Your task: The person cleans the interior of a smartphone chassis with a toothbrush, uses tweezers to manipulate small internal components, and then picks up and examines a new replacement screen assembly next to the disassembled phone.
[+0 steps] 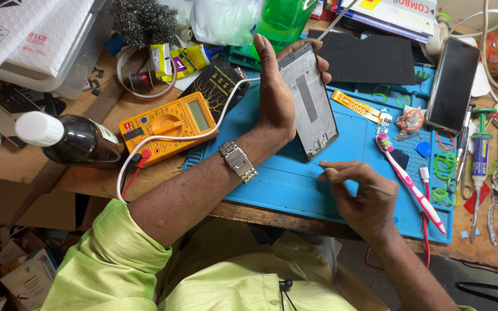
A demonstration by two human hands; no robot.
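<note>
Over the blue mat (295,184), your left hand (275,95) fingers clasping a phone frame (309,101), your right hand (361,198) at five o'clock, fingers pinching a thin tool (376,188), pink toothbrush (410,184) at three o'clock.

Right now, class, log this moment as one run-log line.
left hand: grips grey metal phone frame, upright | right hand: pinches thin tool | surface: blue work mat | nearby: pink toothbrush

The phone frame (309,103) looks like dull grey metal; the blue mat (295,178) looks smooth and rubbery; the tabletop (87,178) is rough wood.
</note>
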